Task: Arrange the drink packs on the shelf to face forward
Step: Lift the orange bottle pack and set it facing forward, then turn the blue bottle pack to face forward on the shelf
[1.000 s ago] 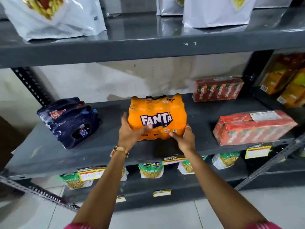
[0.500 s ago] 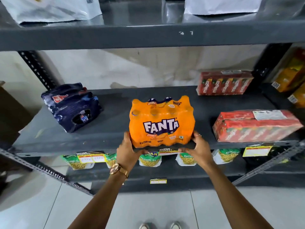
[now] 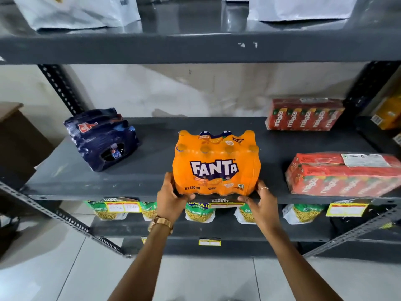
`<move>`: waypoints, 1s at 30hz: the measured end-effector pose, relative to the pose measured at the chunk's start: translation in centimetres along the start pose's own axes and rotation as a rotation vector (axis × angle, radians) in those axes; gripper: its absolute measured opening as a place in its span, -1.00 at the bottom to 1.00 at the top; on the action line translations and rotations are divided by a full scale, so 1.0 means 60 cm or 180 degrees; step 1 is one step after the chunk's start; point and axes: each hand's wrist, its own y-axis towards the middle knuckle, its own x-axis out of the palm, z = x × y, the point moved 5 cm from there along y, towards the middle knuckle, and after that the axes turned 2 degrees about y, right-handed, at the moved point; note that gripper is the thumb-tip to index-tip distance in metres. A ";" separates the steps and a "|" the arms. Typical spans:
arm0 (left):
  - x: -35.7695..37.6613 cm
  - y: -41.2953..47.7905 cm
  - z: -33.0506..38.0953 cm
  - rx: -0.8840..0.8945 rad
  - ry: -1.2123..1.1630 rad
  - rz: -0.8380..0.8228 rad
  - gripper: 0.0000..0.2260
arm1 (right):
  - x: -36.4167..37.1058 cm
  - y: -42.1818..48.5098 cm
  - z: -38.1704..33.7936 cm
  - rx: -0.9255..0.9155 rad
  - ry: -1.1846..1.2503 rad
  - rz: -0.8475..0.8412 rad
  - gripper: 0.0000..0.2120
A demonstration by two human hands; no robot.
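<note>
Orange Fanta pack (image 3: 216,164) upright, label forward, at shelf (image 3: 86,179) front.

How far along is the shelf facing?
Done: Fanta pack stands at the shelf front, logo forward. In hand: left hand and right hand grip its lower corners. Left: dark blue pack lies skewed; front Maaza pack sits angled.

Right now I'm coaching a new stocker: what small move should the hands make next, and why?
Probably let go of the Fanta pack and reach for the dark blue pack. The Fanta logo already faces forward at the shelf edge, with the left hand and right hand at its lower corners, while the blue pack sits skewed.
</note>
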 end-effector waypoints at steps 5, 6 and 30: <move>-0.010 -0.007 -0.007 0.0063 -0.0347 -0.0520 -0.35 | 0.002 0.001 0.000 0.0183 0.0025 -0.0040 -0.44; -0.024 -0.003 -0.006 0.0188 -0.0325 -0.0750 -0.29 | 0.003 0.001 -0.001 0.0238 0.0174 0.0002 -0.35; -0.448 0.494 -0.090 -0.0111 0.1687 0.0289 -0.27 | 0.605 0.043 -0.382 0.1357 0.1793 -0.1005 -0.50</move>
